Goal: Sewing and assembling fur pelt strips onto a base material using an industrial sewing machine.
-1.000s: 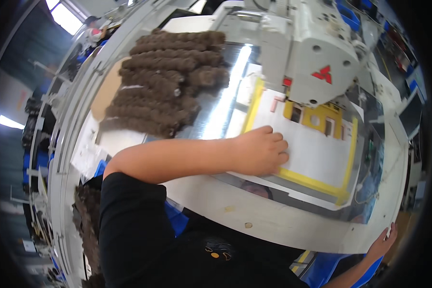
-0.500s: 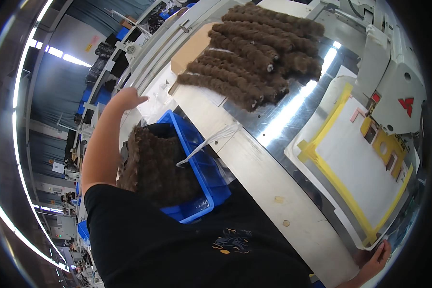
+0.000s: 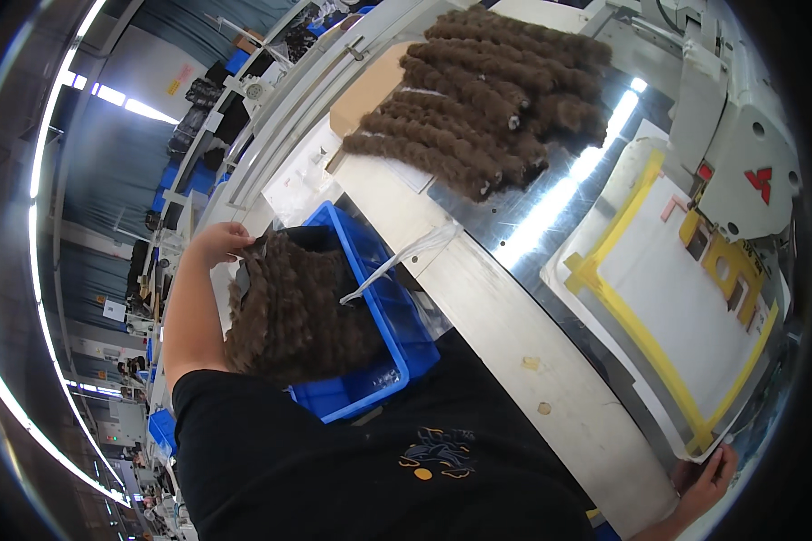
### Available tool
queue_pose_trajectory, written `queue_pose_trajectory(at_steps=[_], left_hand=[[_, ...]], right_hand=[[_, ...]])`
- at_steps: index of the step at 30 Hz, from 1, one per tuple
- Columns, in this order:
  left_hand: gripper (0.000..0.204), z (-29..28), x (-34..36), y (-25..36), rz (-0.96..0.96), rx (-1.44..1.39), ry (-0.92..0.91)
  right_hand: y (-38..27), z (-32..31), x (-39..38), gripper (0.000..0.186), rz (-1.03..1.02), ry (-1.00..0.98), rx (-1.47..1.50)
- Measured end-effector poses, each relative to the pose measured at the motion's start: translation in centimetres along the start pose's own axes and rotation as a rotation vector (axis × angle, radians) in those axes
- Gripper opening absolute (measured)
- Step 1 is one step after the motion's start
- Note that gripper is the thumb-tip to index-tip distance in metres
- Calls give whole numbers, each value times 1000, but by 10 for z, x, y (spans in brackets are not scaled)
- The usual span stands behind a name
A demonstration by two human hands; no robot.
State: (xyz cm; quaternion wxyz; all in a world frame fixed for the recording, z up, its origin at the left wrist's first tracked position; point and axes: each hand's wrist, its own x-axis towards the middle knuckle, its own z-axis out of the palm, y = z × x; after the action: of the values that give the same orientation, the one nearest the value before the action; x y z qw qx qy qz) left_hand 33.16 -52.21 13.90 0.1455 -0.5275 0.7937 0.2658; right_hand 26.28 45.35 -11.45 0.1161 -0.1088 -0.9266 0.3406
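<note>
My left hand (image 3: pixel 221 243) pinches the dark upper edge of a brown fur piece (image 3: pixel 289 311), which sits among others in a blue plastic bin (image 3: pixel 397 361). The bin leans against the table edge by my body. At the lower right, my right hand (image 3: pixel 708 482) has its fingers curled round the near corner of a white sewing template (image 3: pixel 659 298) bordered with yellow tape. Its thumb is partly hidden. Rows of brown fur strips (image 3: pixel 496 99) lie in a pile on the machine table, beyond both hands.
A large pale sewing machine head (image 3: pixel 740 171) stands over the template's far side. A white tie (image 3: pixel 406 257) runs from the bin across the table's pale front rail (image 3: pixel 514 361). Tan board (image 3: pixel 365 90) lies beneath the fur pile. Shelves with blue bins stand behind at left.
My left hand has come down from above the bin to the fur and closed on its edge, lifting it slightly. My right hand stays at the template corner.
</note>
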Motion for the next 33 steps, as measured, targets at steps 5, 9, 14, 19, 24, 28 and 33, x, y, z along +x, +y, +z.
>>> queue_pose_trajectory(at_steps=[5,9,14,19,24,28,33], left_hand=[[22,2,-11,-13,3,-220,5],[24,1,-13,-18,-136,-181,25],[22,-2,5,-45,-208,-72,-31],[37,17,31,-27,-186,487,90],[57,28,36,-22,-275,681,156],[42,33,13,-2,-357,561,128],[23,21,12,-34,-285,114,187]], right_hand=[[8,-2,2,24,-38,-11,-59],[5,-2,1,24,-49,-21,0],[2,-1,3,23,-42,-40,23],[0,-1,2,23,-62,-14,-26],[1,-1,4,22,-45,-28,-27],[-2,-2,2,23,-19,-21,-10],[-3,-2,1,24,-23,-13,-74]])
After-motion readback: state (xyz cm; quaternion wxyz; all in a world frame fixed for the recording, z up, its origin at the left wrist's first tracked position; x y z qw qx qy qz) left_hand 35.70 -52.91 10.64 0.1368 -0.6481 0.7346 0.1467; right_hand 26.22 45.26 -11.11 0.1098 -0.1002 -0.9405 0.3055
